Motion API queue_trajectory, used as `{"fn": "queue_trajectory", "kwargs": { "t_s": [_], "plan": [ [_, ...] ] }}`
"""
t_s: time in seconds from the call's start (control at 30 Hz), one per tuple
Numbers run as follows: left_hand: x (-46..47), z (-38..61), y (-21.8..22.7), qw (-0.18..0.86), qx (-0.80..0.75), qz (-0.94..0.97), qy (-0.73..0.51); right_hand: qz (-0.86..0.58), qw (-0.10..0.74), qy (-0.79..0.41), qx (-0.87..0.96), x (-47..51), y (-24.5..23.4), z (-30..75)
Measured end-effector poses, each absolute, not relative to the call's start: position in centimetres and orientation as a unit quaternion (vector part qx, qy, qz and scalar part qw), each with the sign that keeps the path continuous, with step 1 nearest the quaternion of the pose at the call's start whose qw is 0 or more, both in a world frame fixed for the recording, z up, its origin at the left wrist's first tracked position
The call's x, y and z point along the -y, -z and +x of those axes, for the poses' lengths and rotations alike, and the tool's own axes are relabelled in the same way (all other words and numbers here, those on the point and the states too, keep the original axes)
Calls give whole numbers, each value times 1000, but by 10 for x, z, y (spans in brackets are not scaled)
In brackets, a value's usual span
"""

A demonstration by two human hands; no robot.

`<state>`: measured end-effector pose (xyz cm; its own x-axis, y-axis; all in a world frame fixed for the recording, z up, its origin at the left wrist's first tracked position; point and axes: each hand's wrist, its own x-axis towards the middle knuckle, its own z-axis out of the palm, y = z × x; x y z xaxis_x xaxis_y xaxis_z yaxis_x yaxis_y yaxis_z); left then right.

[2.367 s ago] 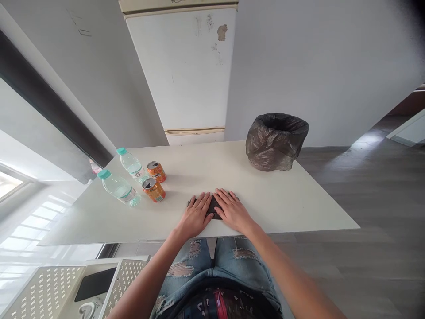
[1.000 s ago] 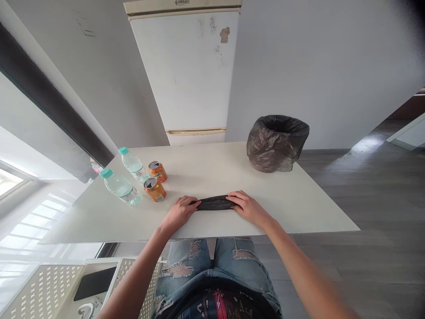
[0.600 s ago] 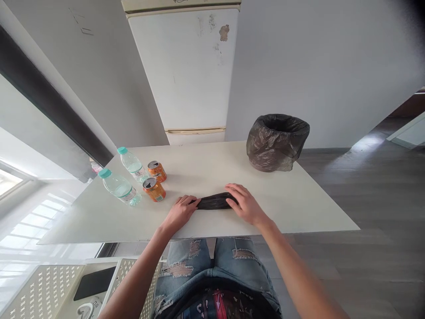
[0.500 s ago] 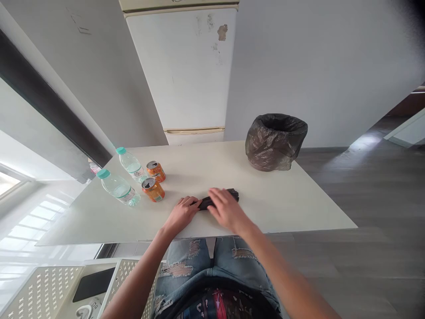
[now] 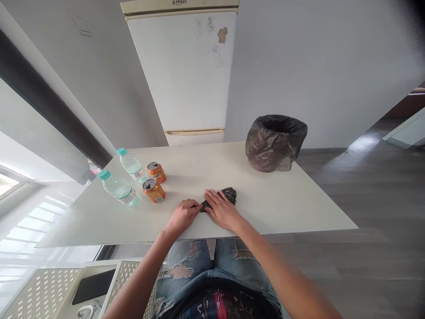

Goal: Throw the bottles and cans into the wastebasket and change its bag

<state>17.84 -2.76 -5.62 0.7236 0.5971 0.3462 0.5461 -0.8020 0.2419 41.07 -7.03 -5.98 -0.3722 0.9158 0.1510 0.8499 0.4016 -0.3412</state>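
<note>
A narrow folded black plastic bag point(image 5: 229, 194) lies on the white table point(image 5: 292, 204) near its front edge. My left hand point(image 5: 182, 216) pinches the bag's left end against the table. My right hand point(image 5: 222, 209) lies over the middle of the bag with fingers stretched flat. The bag's right end is bunched up and sticks out beyond my right fingers.
Two water bottles point(image 5: 117, 188) point(image 5: 131, 165) and two orange cans point(image 5: 153, 190) point(image 5: 156, 172) stand at the left. A bin lined with a dark bag point(image 5: 275, 142) sits at the back right. A fridge point(image 5: 186, 71) is behind the table, a perforated white rack point(image 5: 49, 292) at lower left.
My hands first stretched the bag out into a long strip. My right hand then let go of the right end and moved left onto the middle, and the right end curled up.
</note>
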Motion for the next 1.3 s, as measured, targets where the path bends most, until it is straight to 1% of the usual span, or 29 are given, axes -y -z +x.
{"fn": "queue_trajectory", "kwargs": {
  "t_s": [0.4,0.57,0.63,0.8,0.9,1.0,1.13,1.3],
  "plan": [
    [29,177,55,73,-317,919,-221,-628,155,-91,757,62,72,465],
    [29,176,57,82,-322,917,-223,-639,171,-103,743,60,73,473],
    [30,175,55,91,-326,914,-222,-642,196,-123,731,60,72,475],
    [40,182,41,97,-355,902,-226,-676,345,-194,622,60,70,484],
    [45,205,35,91,-386,888,-231,-673,402,-201,588,60,70,487],
    [46,240,39,71,-404,887,-213,-671,424,-180,580,58,72,488],
    [42,283,52,37,-382,910,-156,-674,419,-172,583,56,72,488],
    [35,297,55,1,-393,911,-127,-665,429,-168,588,57,73,489]
  ]
}}
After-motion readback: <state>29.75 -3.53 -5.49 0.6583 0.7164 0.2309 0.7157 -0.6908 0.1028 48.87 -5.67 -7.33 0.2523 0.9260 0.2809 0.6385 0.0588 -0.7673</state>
